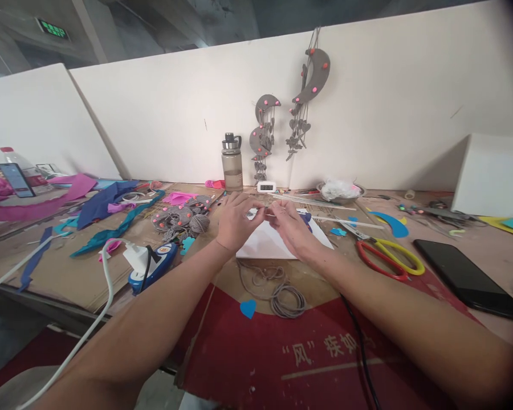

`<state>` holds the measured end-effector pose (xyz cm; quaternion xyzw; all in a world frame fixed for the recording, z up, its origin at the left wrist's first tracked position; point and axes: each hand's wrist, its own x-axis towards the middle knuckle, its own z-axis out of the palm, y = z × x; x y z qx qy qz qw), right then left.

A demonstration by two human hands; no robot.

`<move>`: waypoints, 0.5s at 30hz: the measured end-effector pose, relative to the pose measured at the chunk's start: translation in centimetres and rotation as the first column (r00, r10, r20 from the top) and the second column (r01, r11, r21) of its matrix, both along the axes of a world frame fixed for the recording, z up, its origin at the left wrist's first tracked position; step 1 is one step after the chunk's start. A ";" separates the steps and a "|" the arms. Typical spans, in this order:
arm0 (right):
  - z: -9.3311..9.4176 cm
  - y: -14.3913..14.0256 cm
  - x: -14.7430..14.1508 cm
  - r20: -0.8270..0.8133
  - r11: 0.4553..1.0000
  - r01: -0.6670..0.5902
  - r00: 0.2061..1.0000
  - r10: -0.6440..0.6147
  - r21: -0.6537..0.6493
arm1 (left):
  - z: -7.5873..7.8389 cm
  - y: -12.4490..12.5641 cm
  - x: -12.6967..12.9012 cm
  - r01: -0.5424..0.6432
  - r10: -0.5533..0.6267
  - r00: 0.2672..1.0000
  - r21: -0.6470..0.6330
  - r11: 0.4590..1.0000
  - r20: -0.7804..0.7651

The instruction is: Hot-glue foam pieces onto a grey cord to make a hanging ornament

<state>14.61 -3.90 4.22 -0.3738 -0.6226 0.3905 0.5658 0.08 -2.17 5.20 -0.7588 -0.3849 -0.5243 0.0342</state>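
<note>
Above a white sheet of paper [260, 246], my left hand [240, 218] and my right hand [287, 223] meet with their fingertips pinched together. What lies between the fingers is too small to make out. A dark blue piece [306, 218] shows just behind my right hand, partly hidden by it. Nearer to me, a loose coil of grey cord [288, 299] lies on the cardboard, one strand running up towards the paper. Left of the coil is a blue heart cutout [248, 308].
Scissors [391, 257] and a black phone [470, 279] lie on the right. On the left are a power strip [153, 267] with a white cable, grey yarn [183, 219] and coloured felt strips [106, 202]. A bottle [232, 165] and small clock [266, 187] stand behind; grey moon hangings [318, 74] hang on the board.
</note>
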 end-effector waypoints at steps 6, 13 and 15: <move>0.5 -1.3 -0.7 -0.283 0.965 -0.205 0.947 0.153 -0.163 | 0.5 -0.7 0.3 0.032 -0.031 0.999 -0.012 0.999 0.032; 0.0 -0.7 0.6 0.092 0.993 0.112 0.989 -0.115 0.037 | 0.4 -1.0 1.1 0.161 -0.065 0.928 -0.238 0.958 0.366; 0.3 -0.7 0.8 0.161 0.977 0.171 0.968 -0.191 0.126 | 0.3 -1.0 1.3 0.198 -0.072 0.911 -0.279 0.940 0.406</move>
